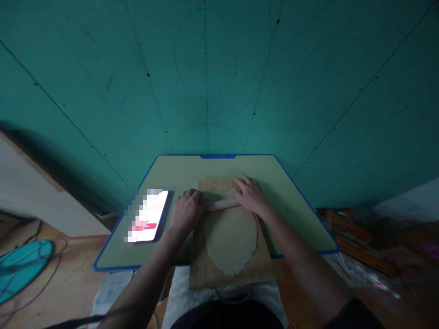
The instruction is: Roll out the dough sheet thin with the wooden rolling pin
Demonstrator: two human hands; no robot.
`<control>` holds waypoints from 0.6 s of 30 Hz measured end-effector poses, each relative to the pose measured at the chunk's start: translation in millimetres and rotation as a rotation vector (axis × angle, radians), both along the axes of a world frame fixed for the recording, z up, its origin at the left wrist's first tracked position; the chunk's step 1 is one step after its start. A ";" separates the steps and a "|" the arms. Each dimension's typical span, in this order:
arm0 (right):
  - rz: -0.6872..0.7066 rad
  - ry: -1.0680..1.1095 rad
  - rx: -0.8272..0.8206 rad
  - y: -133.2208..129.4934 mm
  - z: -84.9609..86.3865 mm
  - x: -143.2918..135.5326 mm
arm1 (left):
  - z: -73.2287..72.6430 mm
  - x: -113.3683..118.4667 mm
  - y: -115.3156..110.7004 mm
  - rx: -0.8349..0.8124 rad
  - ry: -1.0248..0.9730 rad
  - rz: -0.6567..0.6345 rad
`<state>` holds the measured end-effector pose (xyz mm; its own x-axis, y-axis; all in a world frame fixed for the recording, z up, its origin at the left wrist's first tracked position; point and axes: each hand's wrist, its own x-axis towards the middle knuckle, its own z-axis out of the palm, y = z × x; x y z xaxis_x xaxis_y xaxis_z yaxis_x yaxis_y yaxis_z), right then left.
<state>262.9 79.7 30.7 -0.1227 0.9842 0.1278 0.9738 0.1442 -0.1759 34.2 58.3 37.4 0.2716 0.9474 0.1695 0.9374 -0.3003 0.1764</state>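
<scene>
A sheet of rolled-out dough (231, 242) with a ragged near edge lies on a wooden board (202, 276). Across its far part rests a pale rolling pin (221, 205). My left hand (188, 208) is curled over the pin's left end. At the other end my right hand (249, 194) lies over the pin, its fingers stretched forward and partly apart, the palm hidden underneath. More dough shows beyond the pin, between my hands.
The board overhangs the near edge of a small pale-green table (291, 219) with a blue rim. Left of my left hand lies a phone (152, 219) with a lit screen. A green wall (219, 123) rises behind the table. Cables and a teal round thing (25, 265) are on the floor at left.
</scene>
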 end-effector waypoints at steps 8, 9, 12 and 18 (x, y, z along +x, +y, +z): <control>-0.020 0.009 -0.042 27.4 5.1 -6.8 | 5.7 9.3 31.8 -0.025 0.040 -0.012; -0.013 0.006 -0.042 23.1 4.8 -6.6 | 5.4 9.2 27.9 -0.023 0.040 -0.027; 0.019 -0.011 0.003 -2.9 0.8 -3.8 | 2.6 8.2 4.3 -0.014 0.041 -0.067; 0.179 0.065 0.194 -74.7 -16.7 5.0 | -12.5 -1.3 -50.1 0.088 -0.014 -0.204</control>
<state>267.9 5.0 14.0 -0.2780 0.9038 0.3253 0.9172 0.3504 -0.1896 32.9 8.2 25.0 0.4535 0.8544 0.2537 0.8532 -0.4985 0.1536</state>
